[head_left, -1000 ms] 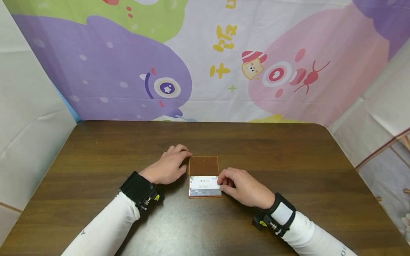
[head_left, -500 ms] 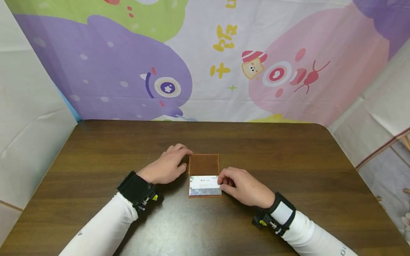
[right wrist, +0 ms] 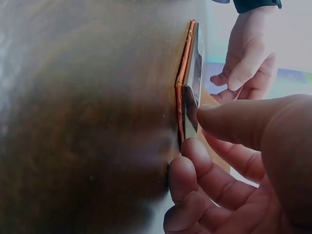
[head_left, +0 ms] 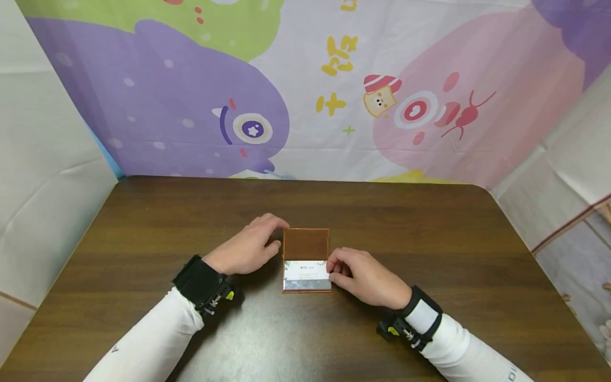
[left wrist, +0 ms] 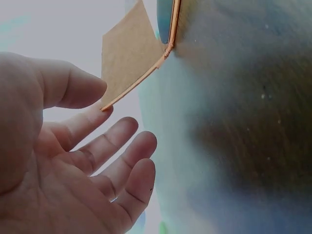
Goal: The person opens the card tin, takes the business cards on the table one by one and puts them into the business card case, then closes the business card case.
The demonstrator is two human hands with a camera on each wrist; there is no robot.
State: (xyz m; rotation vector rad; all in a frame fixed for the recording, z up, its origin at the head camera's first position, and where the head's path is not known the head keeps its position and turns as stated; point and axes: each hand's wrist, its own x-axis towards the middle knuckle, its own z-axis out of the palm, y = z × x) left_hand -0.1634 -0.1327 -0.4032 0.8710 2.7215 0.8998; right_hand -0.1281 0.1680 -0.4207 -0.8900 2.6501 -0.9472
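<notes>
A brown card case (head_left: 306,244) lies unfolded near the middle of the table, its flap pointing away from me. White printed business cards (head_left: 305,269) sit in its near half behind a shiny metal strip (head_left: 307,285). My left hand (head_left: 245,248) reaches to the flap's far left corner; the index fingertip supports that corner. In the left wrist view the flap (left wrist: 129,58) stands tilted up from the tabletop, with the thumb beside its edge and the other fingers loose. My right hand (head_left: 369,276) pinches the case's right edge between thumb and fingers, beside the cards.
The dark wooden table (head_left: 406,223) stretches out around the case. A cartoon-printed cloth (head_left: 315,148) hangs along the far edge, and pale cloth walls (head_left: 52,159) flank both sides. Each wrist wears a black strap (head_left: 200,284) with a small camera.
The flap's far edge appears slightly higher and wider, with my left index fingertip still at its corner. My right hand keeps its hold on the case; the head view has shifted a little.
</notes>
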